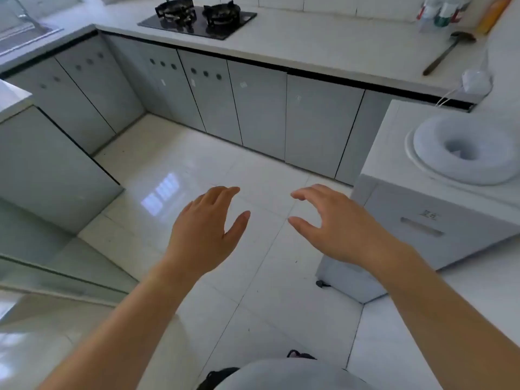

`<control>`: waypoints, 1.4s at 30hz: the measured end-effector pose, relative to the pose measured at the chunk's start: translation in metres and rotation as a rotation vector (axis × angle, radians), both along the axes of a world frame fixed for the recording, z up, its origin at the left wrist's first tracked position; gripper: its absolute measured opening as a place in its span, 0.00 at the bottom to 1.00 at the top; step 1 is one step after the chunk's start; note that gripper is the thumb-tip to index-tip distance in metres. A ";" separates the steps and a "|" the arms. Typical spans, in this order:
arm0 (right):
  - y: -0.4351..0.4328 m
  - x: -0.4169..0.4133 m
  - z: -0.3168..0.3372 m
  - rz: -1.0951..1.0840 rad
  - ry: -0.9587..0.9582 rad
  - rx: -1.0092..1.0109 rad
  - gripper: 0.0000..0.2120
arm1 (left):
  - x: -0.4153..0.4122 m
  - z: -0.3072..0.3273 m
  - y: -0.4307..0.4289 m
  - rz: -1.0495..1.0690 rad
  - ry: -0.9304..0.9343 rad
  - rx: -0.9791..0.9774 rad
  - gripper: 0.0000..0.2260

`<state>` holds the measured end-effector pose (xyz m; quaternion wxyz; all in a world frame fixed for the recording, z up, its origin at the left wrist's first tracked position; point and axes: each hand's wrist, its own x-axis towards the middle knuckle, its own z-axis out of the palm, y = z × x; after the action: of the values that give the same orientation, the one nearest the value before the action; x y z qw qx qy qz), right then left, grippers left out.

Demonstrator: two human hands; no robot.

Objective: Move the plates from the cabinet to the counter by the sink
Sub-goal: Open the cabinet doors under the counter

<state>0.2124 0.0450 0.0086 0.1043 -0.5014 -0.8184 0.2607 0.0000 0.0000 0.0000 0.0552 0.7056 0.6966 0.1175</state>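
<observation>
- The left hand and right hand are hovering apart over the tiled floor, fingers loosely spread, holding nothing.
- Grey cabinet doors are standing closed under the counter.
- A black gas hob is sitting on that counter, a ladle lying further right.
- The sink is showing at top left.

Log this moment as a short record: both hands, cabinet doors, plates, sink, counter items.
left hand: open, empty, held out over the floor
right hand: open, empty, fingers loosely curved
cabinet doors: all shut, under the counter
plates: none in view
sink: far left corner, partly cut off by the frame
counter: carries gas hob, ladle, blurred bottles
water dispenser: at right, no bottle on top
</observation>
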 end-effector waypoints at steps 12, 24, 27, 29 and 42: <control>0.052 -0.039 -0.029 0.060 -0.125 -0.133 0.23 | -0.034 -0.026 0.046 0.040 -0.058 -0.164 0.23; 0.178 -0.139 -0.029 0.027 -0.134 -0.150 0.23 | -0.122 -0.041 0.184 -0.043 -0.193 -0.226 0.22; 0.209 -0.163 -0.026 -0.004 -0.076 -0.123 0.22 | -0.149 -0.038 0.221 -0.096 -0.195 -0.188 0.21; 0.226 -0.174 -0.023 -0.031 -0.040 -0.110 0.21 | -0.163 -0.033 0.242 -0.129 -0.201 -0.167 0.21; 0.358 -0.202 -0.034 -0.037 -0.001 -0.144 0.19 | -0.204 -0.042 0.369 -0.153 -0.382 -0.221 0.19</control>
<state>0.0099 0.4033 -0.0257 0.0723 -0.5226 -0.7884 0.3165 -0.2041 0.3690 -0.0417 0.2719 0.7109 0.6267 0.1673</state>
